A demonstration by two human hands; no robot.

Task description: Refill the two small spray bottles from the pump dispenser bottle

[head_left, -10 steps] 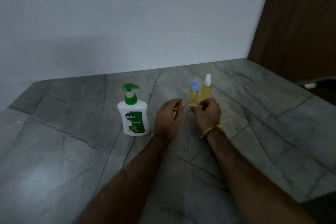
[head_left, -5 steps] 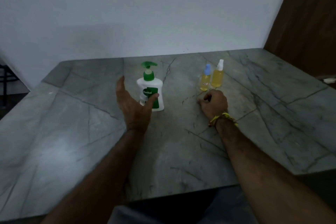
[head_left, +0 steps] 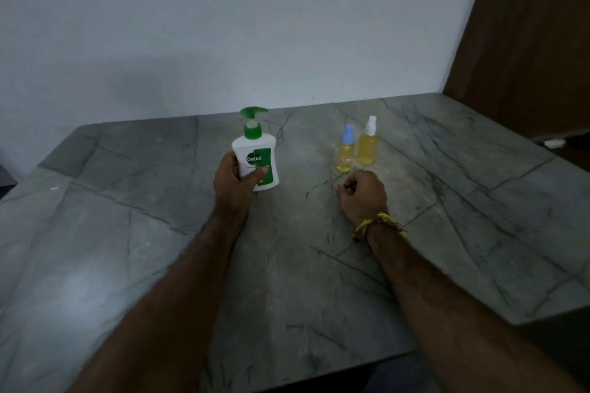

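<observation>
A wide grey stone table (head_left: 127,265) with dark veins fills most of the view and carries everything, set against a pale wall (head_left: 223,25) with a brown wooden panel (head_left: 526,41) at the right. Both bare forearms reach in from the near edge. The left hand (head_left: 234,183) is wrapped around the lower body of the pump bottle (head_left: 257,159), thumb pressed across the front label and the other fingers curled behind it out of sight; the bottle stands upright near the middle of the table, its base apparently on the stone, and this looks like a grip meant to steady it or bring it toward the small bottles. The right hand (head_left: 362,196) rests on the table as a loose fist, fingers curled in together and holding nothing that can be seen, parked just in front of the two spray bottles, probably so it can take one next. A yellow thread band (head_left: 381,223) circles that wrist. The pump bottle is white and opaque with a green pump head, so how much it holds cannot be told. The white-capped spray bottle (head_left: 367,143) and the shorter blue-capped spray bottle (head_left: 345,153) stand upright just beside each other, well apart from the pump bottle, both capped and both showing yellow liquid nearly to the shoulder
</observation>
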